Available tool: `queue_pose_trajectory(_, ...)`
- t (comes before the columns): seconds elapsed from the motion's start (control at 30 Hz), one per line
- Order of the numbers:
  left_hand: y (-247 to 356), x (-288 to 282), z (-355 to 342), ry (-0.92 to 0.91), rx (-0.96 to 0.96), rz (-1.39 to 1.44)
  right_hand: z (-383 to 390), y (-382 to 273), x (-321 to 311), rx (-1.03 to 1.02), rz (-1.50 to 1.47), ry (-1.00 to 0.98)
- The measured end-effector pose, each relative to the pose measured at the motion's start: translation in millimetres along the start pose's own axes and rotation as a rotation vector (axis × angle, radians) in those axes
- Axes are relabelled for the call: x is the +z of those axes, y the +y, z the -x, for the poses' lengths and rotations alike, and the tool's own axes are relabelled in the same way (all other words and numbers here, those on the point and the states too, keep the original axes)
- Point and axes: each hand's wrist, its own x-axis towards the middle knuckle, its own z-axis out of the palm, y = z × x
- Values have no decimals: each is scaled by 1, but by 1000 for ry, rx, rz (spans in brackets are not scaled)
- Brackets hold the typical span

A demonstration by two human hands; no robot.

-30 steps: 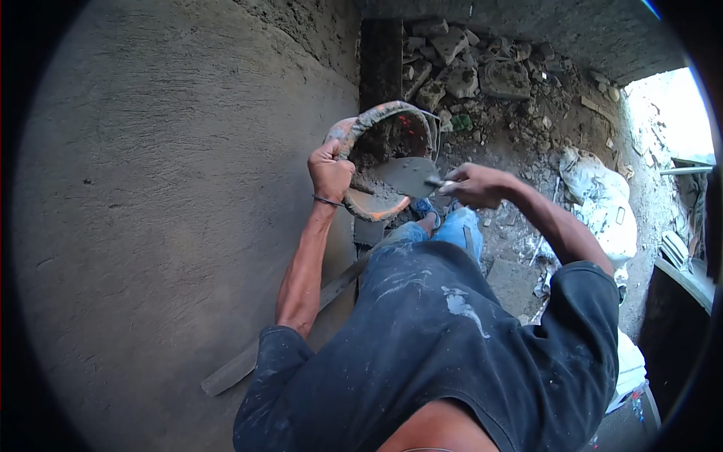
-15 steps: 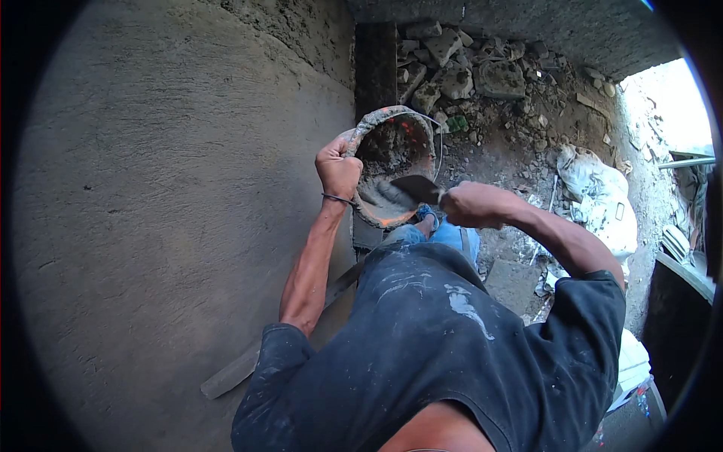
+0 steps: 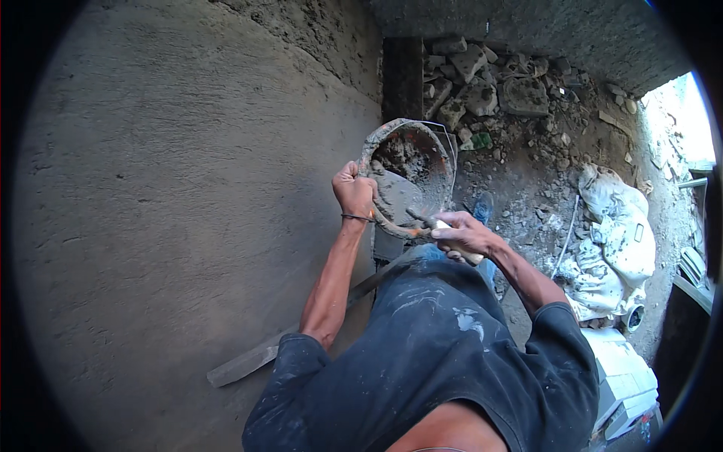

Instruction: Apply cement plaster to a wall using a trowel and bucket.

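My left hand [image 3: 354, 191] is closed on the left rim of a mortar-crusted bucket [image 3: 370, 143], which shows orange patches and a thin wire handle. Inside the bucket lies wet grey mortar [image 3: 416, 156]. At the near rim, my right hand [image 3: 465, 235] is wrapped round the pale handle of a trowel [image 3: 472, 257]. Its metal neck reaches over the rim into the bucket. The blade seems to be the flat grey shape against the bucket's inner left side, though mortar makes its outline hard to tell.
A rough plastered wall [image 3: 188, 166] fills the left side, with a wooden strip [image 3: 242, 367] near its base. Stone rubble [image 3: 482, 90] lies beyond the bucket. White sacks [image 3: 621, 233] and stacked white blocks [image 3: 621, 377] stand at right.
My right hand has drawn nearer to me and down, turning the trowel so its handle sits by the near rim. My left hand still holds the bucket; the whole view has shifted slightly.
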Motion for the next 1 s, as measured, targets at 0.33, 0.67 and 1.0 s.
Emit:
queue_pose_trajectory(0.33,-35,-20,10,220,-294,211,53,-52,-12,-404,-57,239)
queue_pose_trajectory(0.67,-155,-38,25,317,-394,-25,136,-186,-28,-1485,122,1226)
queue_pose_trajectory(1.0,-149,-64,46,350,-569,5,-168,-217,-63,-1369,1339,1585)
